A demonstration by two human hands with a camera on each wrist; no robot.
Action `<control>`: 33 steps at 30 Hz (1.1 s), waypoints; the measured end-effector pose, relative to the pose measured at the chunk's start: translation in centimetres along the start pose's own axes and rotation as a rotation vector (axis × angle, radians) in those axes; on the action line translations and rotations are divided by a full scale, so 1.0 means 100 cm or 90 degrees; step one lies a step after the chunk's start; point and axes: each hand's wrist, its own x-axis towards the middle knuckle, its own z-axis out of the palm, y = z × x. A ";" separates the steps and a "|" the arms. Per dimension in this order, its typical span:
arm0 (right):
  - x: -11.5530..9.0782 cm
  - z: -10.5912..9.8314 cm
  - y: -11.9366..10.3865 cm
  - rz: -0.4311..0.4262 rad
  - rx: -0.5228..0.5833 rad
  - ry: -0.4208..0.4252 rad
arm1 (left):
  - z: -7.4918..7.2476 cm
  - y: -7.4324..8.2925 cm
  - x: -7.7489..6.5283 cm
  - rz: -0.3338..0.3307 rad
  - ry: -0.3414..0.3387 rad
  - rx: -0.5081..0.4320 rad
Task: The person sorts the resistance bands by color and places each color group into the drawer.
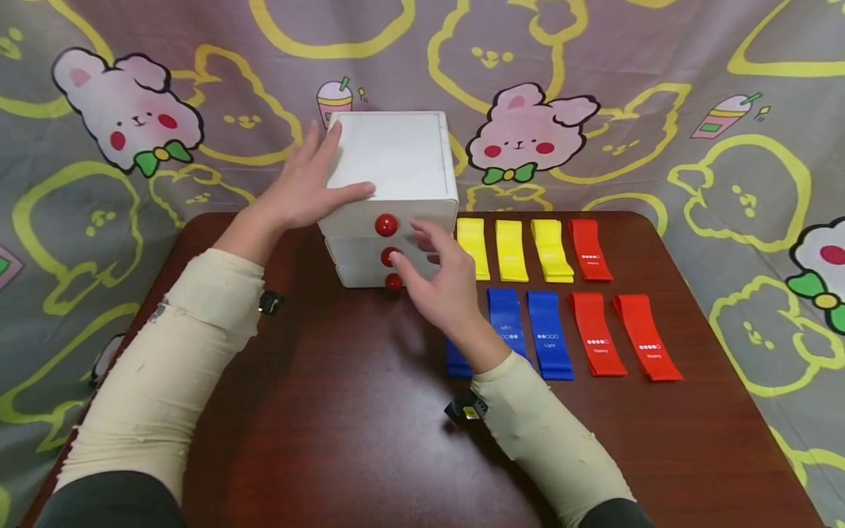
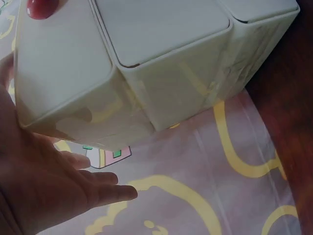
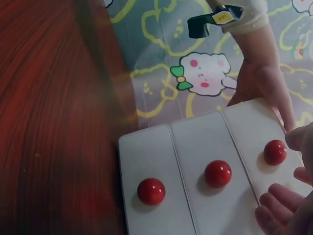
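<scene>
A white three-drawer cabinet (image 1: pixel 389 158) with round red knobs stands at the back of the table, all its drawers closed. My left hand (image 1: pixel 306 180) lies at the cabinet's upper left edge, fingers spread and thumb reaching over the top. In the left wrist view, the left fingers (image 2: pixel 105 188) extend past the cabinet's side. In front of the drawer faces is my right hand (image 1: pixel 445 282), its fingers loosely bent and holding nothing. From the right wrist view, its fingers (image 3: pixel 281 203) are close to the top drawer's red knob (image 3: pixel 275 152).
To the cabinet's right lie folded flat bands: several red ones (image 1: pixel 597 334), three yellow ones (image 1: pixel 511 251) and blue ones (image 1: pixel 550 337), partly covered by my right arm. A patterned curtain (image 1: pixel 396 66) hangs behind the brown table (image 1: pixel 343 425).
</scene>
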 end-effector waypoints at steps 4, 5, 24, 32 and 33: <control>0.004 0.007 -0.001 0.016 0.025 0.010 | 0.002 -0.002 0.003 -0.007 -0.011 -0.026; 0.004 0.008 -0.001 0.020 0.031 0.012 | 0.003 -0.002 0.003 -0.010 -0.013 -0.029; 0.019 0.029 0.003 0.074 0.119 0.050 | 0.010 -0.006 0.000 -0.034 -0.015 -0.255; 0.020 0.033 0.006 0.073 0.119 0.083 | 0.014 -0.013 0.001 -0.040 -0.022 -0.332; 0.020 0.033 0.006 0.074 0.122 0.084 | 0.014 -0.014 0.001 -0.041 -0.023 -0.337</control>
